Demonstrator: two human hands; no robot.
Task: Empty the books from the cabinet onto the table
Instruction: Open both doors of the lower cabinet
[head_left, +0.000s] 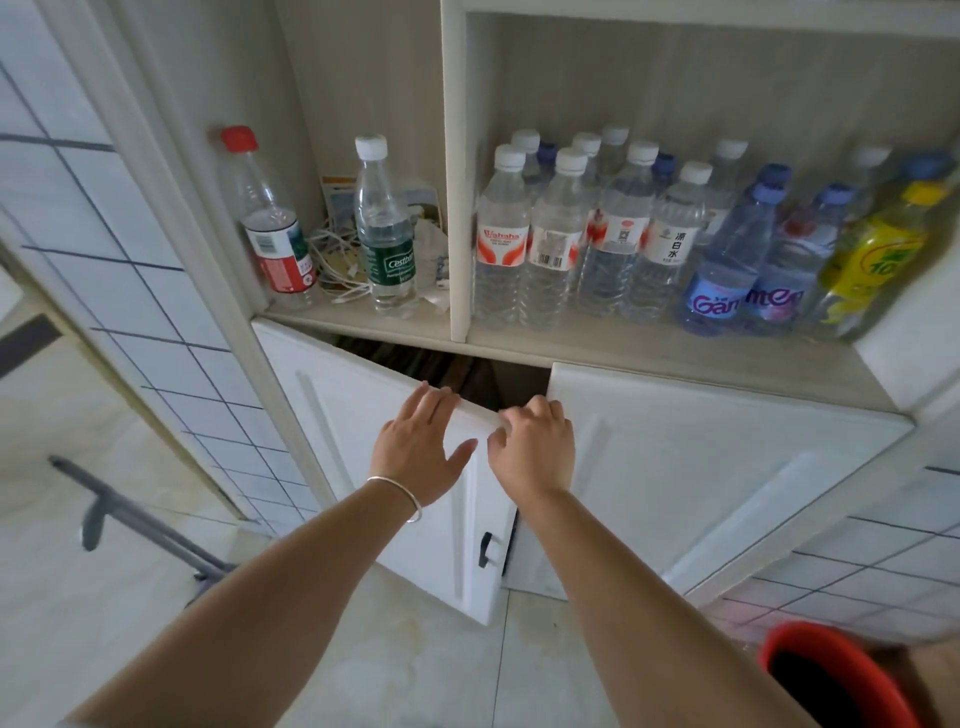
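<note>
A: Two hands are working at the top edge of the cabinet's left door (363, 441), which is standing ajar. How is each grip sitting?

B: The left hand (421, 447), with a silver bracelet (400, 496) at its wrist, is lying flat and open against the door's face, its straight fingers reaching the upper edge. The right hand (535, 447) is curling its fingers over that same edge at the corner, so this grip is closing on the door.

A: What is lying just beyond the hands?

B: A dark gap (467, 371) is showing behind the door; what is inside cannot be told, and no books are showing. The right door (701, 467) is staying shut beside it. A small black handle (487, 548) is sitting low on the left door.

A: And above?

B: The open shelf (649, 353) is carrying water bottles (571, 234) crowded in its right compartment, with a yellow-labelled bottle (878, 249) at the far right. The left compartment is holding a red-capped bottle (270, 223), a green-labelled bottle (384, 228) and tangled white cables (337, 260) between them.

A: And at the margins?

B: A red bucket (841, 675) is standing on the tiled floor (441, 675) at lower right, and a grey pole (135, 514) is leaning at left.
</note>
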